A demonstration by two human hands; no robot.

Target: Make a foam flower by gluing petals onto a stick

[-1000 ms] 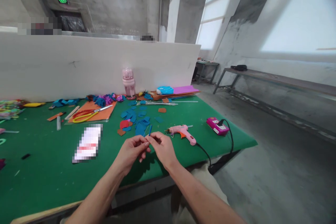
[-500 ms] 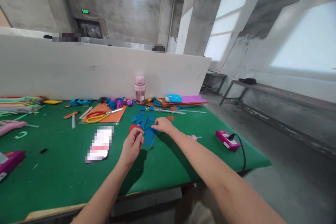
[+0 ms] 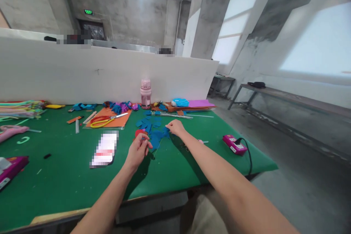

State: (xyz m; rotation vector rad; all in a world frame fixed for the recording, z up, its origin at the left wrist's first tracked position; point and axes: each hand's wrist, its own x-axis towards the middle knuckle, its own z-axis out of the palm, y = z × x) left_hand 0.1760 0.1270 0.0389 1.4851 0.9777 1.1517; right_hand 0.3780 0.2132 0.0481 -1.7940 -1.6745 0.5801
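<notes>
My right hand [image 3: 176, 128] is closed in a pinch on the edge of a blue felt piece [image 3: 166, 132], just above the table. More blue felt [image 3: 155, 139] lies between my two hands. My left hand [image 3: 139, 150] is held with its fingers curled together; what they hold, if anything, is too small to make out. A thin pale strand [image 3: 157, 149] runs slantwise across the felt near the left fingertips. Behind the left hand a round red piece [image 3: 139, 132] is partly hidden. Several blue felt cut-outs [image 3: 144, 124] lie just beyond.
On the green table [image 3: 68, 186] are a phone [image 3: 104, 149], scissors [image 3: 105, 120] on an orange sheet [image 3: 123, 121], a pink bottle [image 3: 146, 94] and a magenta power box [image 3: 234, 144] with a black cable. A pink glue gun [image 3: 12, 132] lies left. A white partition [image 3: 82, 73] stands behind.
My right hand has moved slightly right and away from the left hand, with the blue felt piece at its fingertips. My left hand has barely moved.
</notes>
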